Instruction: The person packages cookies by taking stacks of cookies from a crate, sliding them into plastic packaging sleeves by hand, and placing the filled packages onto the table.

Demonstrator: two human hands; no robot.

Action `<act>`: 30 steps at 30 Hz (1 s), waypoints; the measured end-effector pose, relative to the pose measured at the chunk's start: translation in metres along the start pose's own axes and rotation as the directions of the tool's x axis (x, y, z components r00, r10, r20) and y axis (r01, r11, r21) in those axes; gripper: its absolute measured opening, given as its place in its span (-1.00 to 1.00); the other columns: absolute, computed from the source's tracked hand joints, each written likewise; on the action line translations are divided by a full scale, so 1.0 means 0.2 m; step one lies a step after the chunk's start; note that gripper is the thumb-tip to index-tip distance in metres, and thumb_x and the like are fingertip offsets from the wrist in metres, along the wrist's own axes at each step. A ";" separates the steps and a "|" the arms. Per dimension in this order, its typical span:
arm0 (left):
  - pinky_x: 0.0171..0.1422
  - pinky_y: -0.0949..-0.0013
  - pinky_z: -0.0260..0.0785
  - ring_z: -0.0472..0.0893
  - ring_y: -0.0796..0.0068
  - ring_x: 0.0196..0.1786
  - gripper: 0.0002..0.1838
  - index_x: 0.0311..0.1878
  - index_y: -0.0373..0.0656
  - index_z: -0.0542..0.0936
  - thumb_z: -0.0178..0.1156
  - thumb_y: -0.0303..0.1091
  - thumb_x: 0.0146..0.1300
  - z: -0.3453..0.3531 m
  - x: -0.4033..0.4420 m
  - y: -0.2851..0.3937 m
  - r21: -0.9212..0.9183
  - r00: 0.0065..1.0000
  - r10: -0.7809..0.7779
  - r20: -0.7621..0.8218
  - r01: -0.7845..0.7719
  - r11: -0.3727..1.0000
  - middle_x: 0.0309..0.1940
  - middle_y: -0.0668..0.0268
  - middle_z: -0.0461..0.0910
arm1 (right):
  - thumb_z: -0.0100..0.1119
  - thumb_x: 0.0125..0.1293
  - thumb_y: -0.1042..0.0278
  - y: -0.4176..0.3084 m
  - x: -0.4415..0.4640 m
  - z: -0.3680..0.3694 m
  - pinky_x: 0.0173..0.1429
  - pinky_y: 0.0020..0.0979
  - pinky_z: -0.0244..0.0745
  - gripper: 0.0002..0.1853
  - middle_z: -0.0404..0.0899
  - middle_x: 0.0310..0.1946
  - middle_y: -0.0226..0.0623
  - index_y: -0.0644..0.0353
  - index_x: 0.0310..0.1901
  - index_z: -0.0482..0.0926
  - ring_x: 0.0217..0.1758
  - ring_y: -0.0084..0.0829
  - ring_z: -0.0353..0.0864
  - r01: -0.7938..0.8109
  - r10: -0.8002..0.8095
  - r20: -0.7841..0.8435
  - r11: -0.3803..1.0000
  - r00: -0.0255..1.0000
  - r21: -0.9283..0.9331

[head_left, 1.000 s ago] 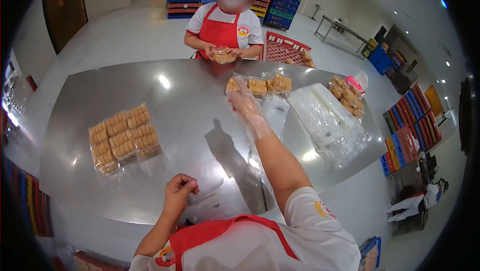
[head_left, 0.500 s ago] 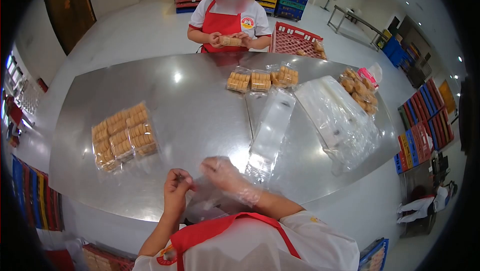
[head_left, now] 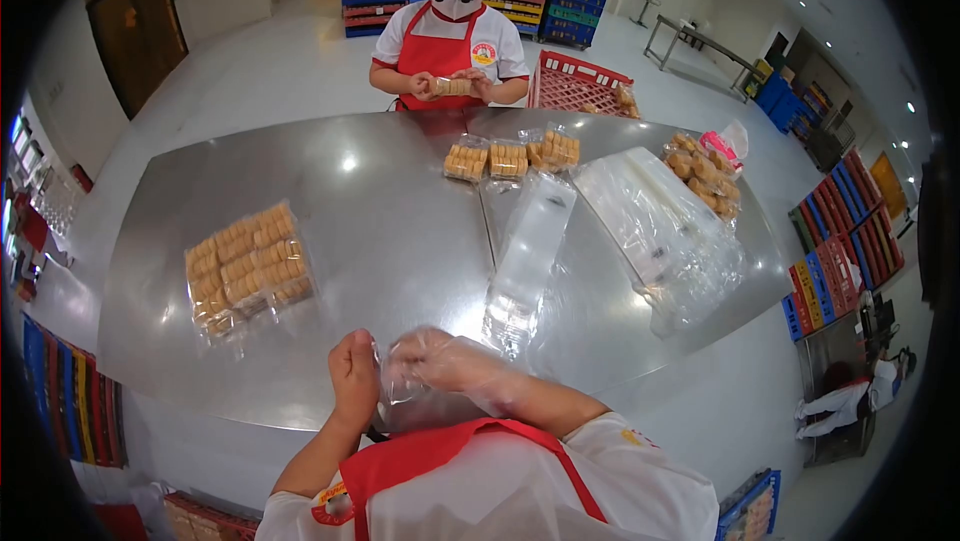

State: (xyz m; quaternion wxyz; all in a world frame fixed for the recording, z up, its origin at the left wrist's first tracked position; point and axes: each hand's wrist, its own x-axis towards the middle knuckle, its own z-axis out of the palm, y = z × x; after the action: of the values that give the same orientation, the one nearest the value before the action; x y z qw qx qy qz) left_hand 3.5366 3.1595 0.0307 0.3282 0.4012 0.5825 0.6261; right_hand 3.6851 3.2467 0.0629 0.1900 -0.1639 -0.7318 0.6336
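Note:
My left hand (head_left: 354, 373), bare, is closed at the table's near edge, its thumb side against a piece of clear plastic (head_left: 385, 381). Just beside it, my right hand (head_left: 430, 359) has curled fingers, somewhat blurred. Loose clear plastic like a thin disposable glove covers this hand and reaches past the wrist. Clear film spans the small gap between both hands. Ahead and to the left lie packs of round biscuits (head_left: 248, 266), side by side in clear wrapping. A stack of narrow clear bags (head_left: 535, 241) lies ahead of my right hand.
Larger clear plastic bags (head_left: 660, 231) cover the table's right side, near bagged brown pieces (head_left: 705, 179). Three biscuit packs (head_left: 508, 159) stand at the far edge. Across the steel table (head_left: 390, 201), a co-worker (head_left: 450, 36) holds a biscuit pack beside a red crate (head_left: 580, 86).
My hands have drawn closer together, with the clear film now stretched between them. My left hand has turned more upright. The view has shifted slightly; the table items stay put.

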 end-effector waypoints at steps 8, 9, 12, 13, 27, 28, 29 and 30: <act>-0.28 0.29 0.46 0.56 0.38 -0.40 -0.76 -0.41 -0.24 0.51 0.14 -0.29 0.35 -0.11 -0.01 0.11 -0.490 0.931 -0.107 0.349 0.278 0.826 -0.49 0.25 0.52 | 0.21 0.30 0.36 -0.22 -0.05 -0.05 -0.13 -0.14 0.47 -0.86 0.57 -0.34 -0.16 0.26 -0.28 0.64 -0.22 -0.09 0.59 0.089 -0.166 -0.075 0.796 0.983 -0.599; -0.24 0.24 0.49 0.58 0.32 -0.37 -0.76 -0.40 -0.24 0.50 0.15 -0.28 0.32 -0.11 -0.03 0.16 -0.481 0.919 -0.137 0.369 0.315 0.818 -0.44 0.20 0.54 | 0.21 0.30 0.36 -0.24 -0.06 -0.05 -0.12 -0.15 0.47 -0.85 0.57 -0.32 -0.16 0.26 -0.27 0.64 -0.21 -0.09 0.59 0.084 -0.164 -0.079 0.794 0.983 -0.602; -0.16 0.17 0.53 0.62 0.23 -0.27 -0.77 -0.33 -0.26 0.50 0.16 -0.26 0.30 -0.12 -0.06 0.21 -0.449 0.904 -0.139 0.405 0.329 0.831 -0.35 0.15 0.57 | 0.20 0.31 0.36 -0.28 -0.09 -0.04 -0.12 -0.17 0.47 -0.85 0.57 -0.30 -0.17 0.27 -0.25 0.63 -0.21 -0.09 0.58 0.083 -0.170 -0.093 0.800 0.981 -0.595; -0.14 0.15 0.54 0.63 0.22 -0.23 -0.77 -0.30 -0.27 0.51 0.16 -0.26 0.31 -0.13 -0.07 0.21 -0.437 0.901 -0.124 0.415 0.317 0.842 -0.33 0.15 0.57 | 0.20 0.31 0.37 -0.29 -0.09 -0.04 -0.12 -0.18 0.47 -0.86 0.57 -0.30 -0.17 0.27 -0.25 0.63 -0.21 -0.10 0.58 0.090 -0.179 -0.096 0.807 0.979 -0.584; 0.04 0.30 0.49 0.65 0.35 -0.11 -0.81 -0.15 -0.33 0.59 0.13 -0.38 0.34 -0.23 -0.06 0.21 -0.342 0.779 -0.103 0.619 0.386 0.857 -0.23 0.18 0.65 | 0.18 0.30 0.41 -0.31 -0.06 -0.07 -0.04 -0.20 0.48 -0.88 0.57 -0.27 -0.18 0.26 -0.23 0.61 -0.13 -0.11 0.58 0.108 -0.092 0.056 0.862 0.994 -0.496; 0.06 0.35 0.46 0.64 0.42 -0.10 -0.81 -0.13 -0.32 0.60 0.12 -0.38 0.35 -0.25 -0.05 0.20 -0.314 0.756 -0.115 0.645 0.399 0.861 -0.22 0.23 0.66 | 0.18 0.31 0.41 -0.30 -0.04 -0.07 -0.03 -0.19 0.48 -0.88 0.57 -0.27 -0.17 0.26 -0.23 0.61 -0.12 -0.10 0.59 0.099 -0.070 0.077 0.854 0.995 -0.510; 0.07 0.35 0.47 0.64 0.44 -0.10 -0.81 -0.13 -0.32 0.61 0.12 -0.39 0.34 -0.26 -0.04 0.17 -0.316 0.755 -0.131 0.643 0.417 0.852 -0.23 0.24 0.66 | 0.17 0.31 0.41 -0.29 -0.03 -0.07 -0.02 -0.19 0.49 -0.88 0.57 -0.26 -0.17 0.26 -0.22 0.61 -0.11 -0.10 0.59 0.092 -0.047 0.097 0.846 0.994 -0.525; 0.08 0.35 0.47 0.64 0.45 -0.10 -0.82 -0.13 -0.32 0.61 0.12 -0.41 0.33 -0.27 -0.04 0.14 -0.318 0.754 -0.147 0.640 0.435 0.842 -0.23 0.25 0.66 | 0.17 0.31 0.41 -0.29 -0.01 -0.08 -0.02 -0.19 0.49 -0.88 0.57 -0.25 -0.16 0.25 -0.22 0.61 -0.11 -0.09 0.59 0.091 -0.039 0.111 0.849 0.993 -0.520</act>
State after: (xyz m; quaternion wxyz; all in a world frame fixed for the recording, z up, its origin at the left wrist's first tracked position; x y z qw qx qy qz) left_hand 3.4940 3.1244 0.0569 0.6725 0.3905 0.3464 0.5247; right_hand 3.6945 3.2512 0.1215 0.1240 -0.1540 -0.8902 0.4104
